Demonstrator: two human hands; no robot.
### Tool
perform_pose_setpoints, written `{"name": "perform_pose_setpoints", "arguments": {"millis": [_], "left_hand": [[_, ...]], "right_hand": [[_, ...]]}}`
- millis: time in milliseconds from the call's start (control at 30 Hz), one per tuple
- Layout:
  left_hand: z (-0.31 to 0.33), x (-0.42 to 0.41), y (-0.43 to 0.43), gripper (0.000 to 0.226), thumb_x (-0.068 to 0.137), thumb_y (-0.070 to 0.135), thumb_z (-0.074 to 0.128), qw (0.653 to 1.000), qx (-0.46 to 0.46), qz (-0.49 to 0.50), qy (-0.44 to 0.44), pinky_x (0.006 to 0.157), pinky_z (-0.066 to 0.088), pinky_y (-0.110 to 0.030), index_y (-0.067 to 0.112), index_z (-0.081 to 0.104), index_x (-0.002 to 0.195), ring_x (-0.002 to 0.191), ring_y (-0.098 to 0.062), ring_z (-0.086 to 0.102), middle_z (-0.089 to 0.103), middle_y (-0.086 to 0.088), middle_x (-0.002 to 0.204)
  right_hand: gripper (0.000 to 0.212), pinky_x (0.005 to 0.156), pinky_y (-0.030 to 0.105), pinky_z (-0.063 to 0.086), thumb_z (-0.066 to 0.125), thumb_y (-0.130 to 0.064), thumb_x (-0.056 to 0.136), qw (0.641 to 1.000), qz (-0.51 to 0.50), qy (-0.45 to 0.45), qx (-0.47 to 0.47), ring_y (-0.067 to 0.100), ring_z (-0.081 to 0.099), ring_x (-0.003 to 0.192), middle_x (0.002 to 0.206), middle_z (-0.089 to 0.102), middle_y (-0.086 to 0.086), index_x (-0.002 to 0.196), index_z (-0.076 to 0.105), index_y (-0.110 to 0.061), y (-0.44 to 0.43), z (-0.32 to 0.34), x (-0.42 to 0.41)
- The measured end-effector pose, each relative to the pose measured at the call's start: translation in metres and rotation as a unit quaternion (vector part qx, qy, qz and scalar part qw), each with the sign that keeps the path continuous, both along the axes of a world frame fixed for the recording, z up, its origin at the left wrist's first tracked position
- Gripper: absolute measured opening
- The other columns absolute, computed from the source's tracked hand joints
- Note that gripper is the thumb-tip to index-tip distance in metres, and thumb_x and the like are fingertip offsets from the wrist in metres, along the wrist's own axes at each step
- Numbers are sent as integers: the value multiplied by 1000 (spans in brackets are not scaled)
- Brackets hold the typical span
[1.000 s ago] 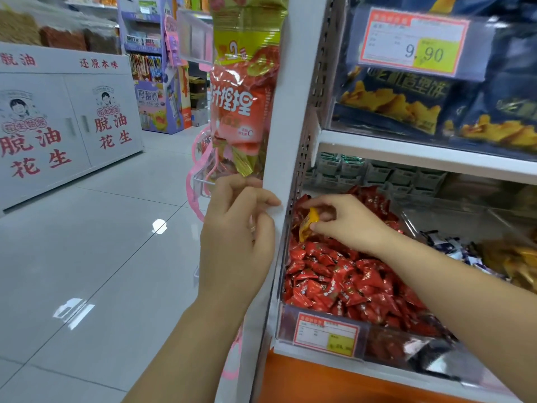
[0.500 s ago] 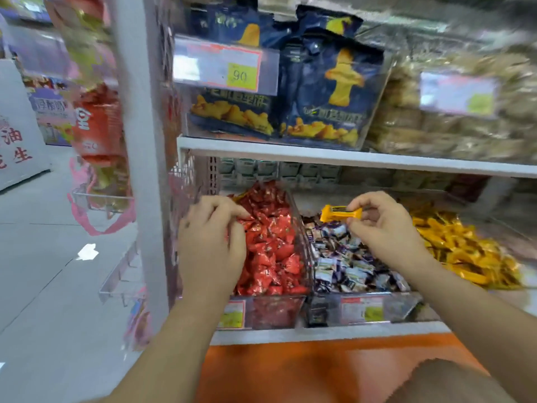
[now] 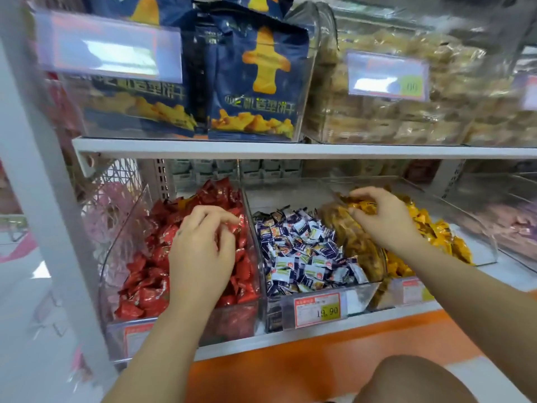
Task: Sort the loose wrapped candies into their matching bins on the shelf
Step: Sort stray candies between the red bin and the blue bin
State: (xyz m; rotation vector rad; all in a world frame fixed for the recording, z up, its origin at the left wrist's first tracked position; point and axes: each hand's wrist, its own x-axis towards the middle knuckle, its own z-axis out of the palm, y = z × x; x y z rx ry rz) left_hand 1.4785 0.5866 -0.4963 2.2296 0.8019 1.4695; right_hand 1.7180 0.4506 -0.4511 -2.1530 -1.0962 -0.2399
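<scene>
yellow candies (image 3: 436, 231) lie directly under the curled right hand (image 3: 380, 219); whether it grips one is unclear. left hand (image 3: 200, 254), likewise unclear, hovers over red candies (image 3: 145, 289).

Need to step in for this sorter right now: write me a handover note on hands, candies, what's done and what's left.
Left hand: curled over the red bin, palm hidden; grip unclear.
Right hand: at the top of the yellow bin, curled at a yellow candy; held or just released, unclear.
Middle bin: blue-white candies.
Done: that yellow candy, picked out of the red bin a second ago, has reached its bin.
Left: let go, then check the bins for more strays.
</scene>
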Motion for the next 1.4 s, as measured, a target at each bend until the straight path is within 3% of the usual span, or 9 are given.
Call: {"name": "perform_pose_setpoints", "arguments": {"millis": [133, 233, 333, 500, 700, 833, 967, 1133, 1400], "left_hand": [[-6, -15, 16, 19, 89, 11, 56, 997, -56, 15, 58, 67, 44, -31, 23, 67, 97, 65, -11, 49, 54, 11, 104], [-12, -27, 29, 22, 88, 13, 58, 989, -90, 21, 116, 84, 42, -27, 23, 66, 105, 96, -16, 56, 50, 12, 106], [-14, -37, 38, 24, 87, 11, 59, 987, -102, 15, 125, 89, 33, -17, 21, 67, 108, 107, -13, 52, 53, 8, 110], [-9, -47, 46, 24, 88, 10, 58, 988, -121, 7, 94, 80, 23, 4, 21, 66, 108, 99, 1, 44, 51, 9, 110], [-6, -48, 58, 27, 88, 13, 56, 986, -142, 14, 85, 88, 30, -12, 23, 64, 111, 107, -9, 49, 52, 8, 114], [-4, -49, 67, 30, 89, 12, 56, 981, -171, 20, 90, 91, 33, -16, 22, 62, 117, 110, -13, 51, 50, 3, 121], [-6, -49, 71, 34, 89, 14, 55, 973, -198, 28, 116, 89, 32, -17, 24, 58, 121, 111, -14, 51, 48, 2, 126], [-10, -48, 65, 41, 91, 18, 53, 961, -219, 28, 169, 98, 36, -27, 23, 51, 132, 118, -19, 48, 45, -1, 135], [-8, -57, 61, 52, 92, 17, 54, 957, -233, -1, 171, 102, 34, -26, 22, 38, 142, 126, -18, 44, 41, -2, 143]], "right_hand": [[21, 91, 13, 36, 63, -16, 88, 992, 129, 8, -17, 3, 53, 103, 106, 61, -10, 108, 65, -19, 43, 7, -45], [20, 80, 1, 28, 60, -18, 90, 976, 216, -19, -38, -4, 47, 100, 102, 58, -15, 109, 66, -21, 78, 14, -81], [25, 86, 6, 28, 58, -16, 91, 956, 282, -53, -61, 3, 52, 108, 117, 63, -8, 115, 65, -18, 116, 16, -110], [41, 95, 22, 35, 49, -22, 96, 928, 298, -106, -196, 21, 49, 123, 138, 50, 5, 137, 45, -19, 187, 7, -133], [49, 101, 27, 36, 47, -25, 96, 910, 259, -129, -297, 25, 43, 130, 147, 39, 8, 144, 35, -23, 244, -2, -137], [33, 85, 30, 47, 44, -32, 96, 867, 271, -188, -374, 25, 57, 106, 125, 59, 10, 123, 54, -16, 244, -7, -137], [33, 88, 36, 47, 54, -32, 91, 858, 301, -196, -367, 23, 55, 100, 119, 57, 6, 122, 51, -19, 227, -3, -134], [37, 89, 31, 45, 57, -28, 88, 859, 327, -197, -341, 18, 54, 105, 120, 57, -2, 124, 55, -31, 196, -4, -135], [22, 86, 35, 47, 66, -21, 79, 886, 369, -104, -259, 12, 57, 94, 103, 62, -9, 99, 60, -28, 185, -9, -139]]}}
